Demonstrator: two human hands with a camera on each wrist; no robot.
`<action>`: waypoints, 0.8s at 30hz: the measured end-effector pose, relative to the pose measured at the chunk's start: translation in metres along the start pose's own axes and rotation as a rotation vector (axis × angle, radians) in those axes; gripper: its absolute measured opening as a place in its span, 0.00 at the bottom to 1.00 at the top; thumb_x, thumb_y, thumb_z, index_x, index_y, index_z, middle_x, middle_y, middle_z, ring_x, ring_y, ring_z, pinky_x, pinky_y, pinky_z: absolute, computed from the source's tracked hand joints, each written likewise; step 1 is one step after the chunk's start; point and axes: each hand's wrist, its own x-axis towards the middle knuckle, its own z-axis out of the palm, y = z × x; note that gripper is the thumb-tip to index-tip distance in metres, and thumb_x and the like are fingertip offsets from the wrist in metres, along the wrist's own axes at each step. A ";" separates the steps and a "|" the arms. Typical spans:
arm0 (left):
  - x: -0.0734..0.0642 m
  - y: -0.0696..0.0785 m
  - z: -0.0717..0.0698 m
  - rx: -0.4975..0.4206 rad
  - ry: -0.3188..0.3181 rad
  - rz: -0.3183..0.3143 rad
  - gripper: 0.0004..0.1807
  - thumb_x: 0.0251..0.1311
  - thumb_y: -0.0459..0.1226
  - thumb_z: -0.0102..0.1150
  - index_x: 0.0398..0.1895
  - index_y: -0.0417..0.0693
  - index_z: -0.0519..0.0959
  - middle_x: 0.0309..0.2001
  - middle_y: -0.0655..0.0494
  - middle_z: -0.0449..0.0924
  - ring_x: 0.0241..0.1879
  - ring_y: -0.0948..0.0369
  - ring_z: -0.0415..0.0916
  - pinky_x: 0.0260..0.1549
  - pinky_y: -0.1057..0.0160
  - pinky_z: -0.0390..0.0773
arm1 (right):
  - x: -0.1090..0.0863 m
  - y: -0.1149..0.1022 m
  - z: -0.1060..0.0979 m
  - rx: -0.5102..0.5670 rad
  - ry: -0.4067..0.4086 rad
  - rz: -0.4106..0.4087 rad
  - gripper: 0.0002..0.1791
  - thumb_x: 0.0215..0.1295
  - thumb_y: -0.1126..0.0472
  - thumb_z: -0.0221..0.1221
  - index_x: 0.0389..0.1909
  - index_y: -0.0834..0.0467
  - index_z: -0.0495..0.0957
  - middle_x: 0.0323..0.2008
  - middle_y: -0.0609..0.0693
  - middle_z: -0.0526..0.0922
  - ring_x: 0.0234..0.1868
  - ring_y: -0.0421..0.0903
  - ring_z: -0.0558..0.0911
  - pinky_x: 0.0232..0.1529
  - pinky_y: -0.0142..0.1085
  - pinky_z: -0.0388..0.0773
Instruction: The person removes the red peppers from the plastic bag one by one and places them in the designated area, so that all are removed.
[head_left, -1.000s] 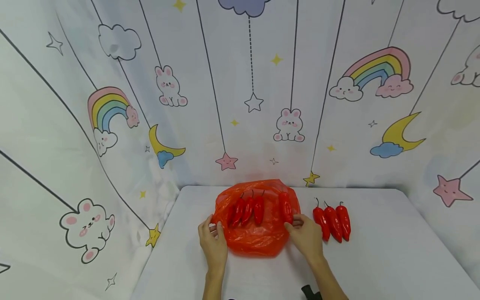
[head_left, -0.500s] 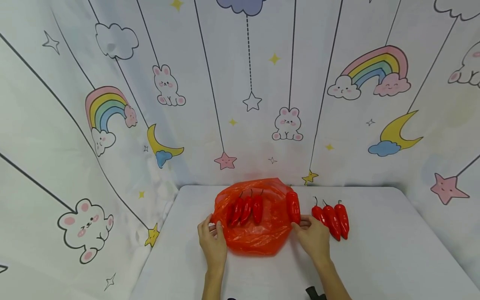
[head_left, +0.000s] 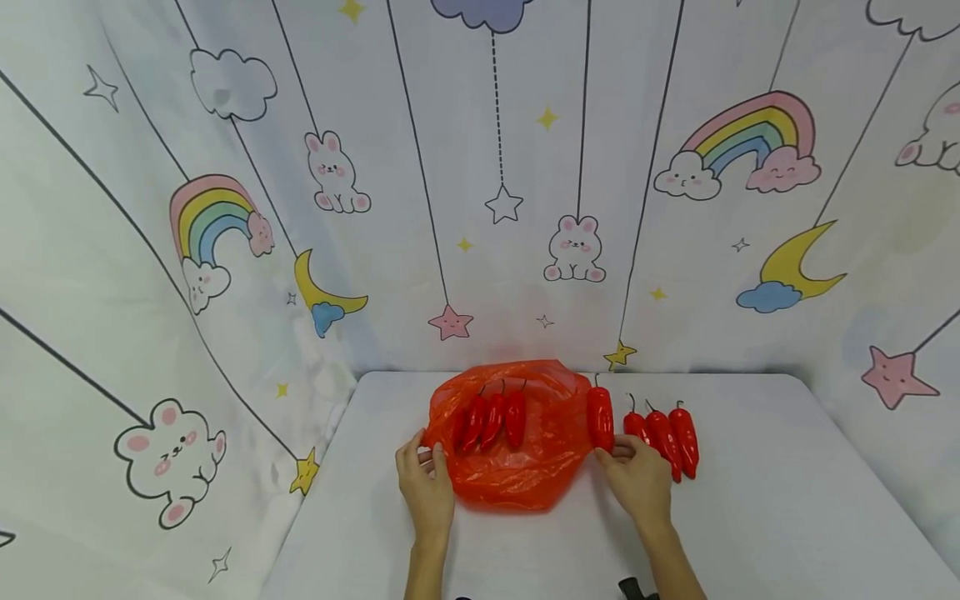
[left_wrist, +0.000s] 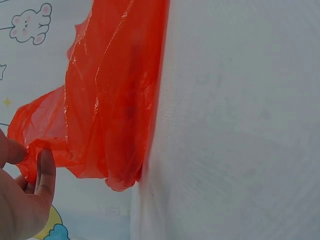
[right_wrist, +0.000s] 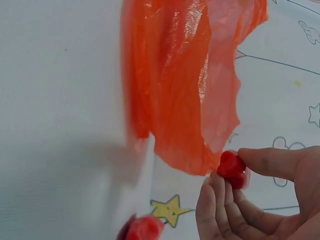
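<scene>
The right hand (head_left: 636,475) pinches a red pepper (head_left: 600,419) by its lower end, thumb against fingertips, at the right rim of the orange-red bag (head_left: 517,487); the stem points toward the back edge of the worktop (head_left: 765,500). The left hand (head_left: 429,475) pinches a fold of the bag's left rim. Three peppers (head_left: 492,421) lie inside; three more (head_left: 662,437) lie near the back edge, right of its middle. Best to keep that left pinch steady, so the plastic neither drags nor folds over, and carry the pepper level past the rim. A second ago it was over the bag's opening, farther left.
</scene>
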 end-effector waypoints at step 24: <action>0.000 -0.002 0.001 -0.028 0.008 0.009 0.22 0.73 0.33 0.61 0.68 0.44 0.75 0.55 0.50 0.75 0.44 0.58 0.78 0.41 0.73 0.82 | 0.006 0.033 -0.001 -0.135 0.020 0.072 0.21 0.61 0.57 0.71 0.47 0.70 0.85 0.34 0.63 0.89 0.36 0.61 0.88 0.32 0.51 0.86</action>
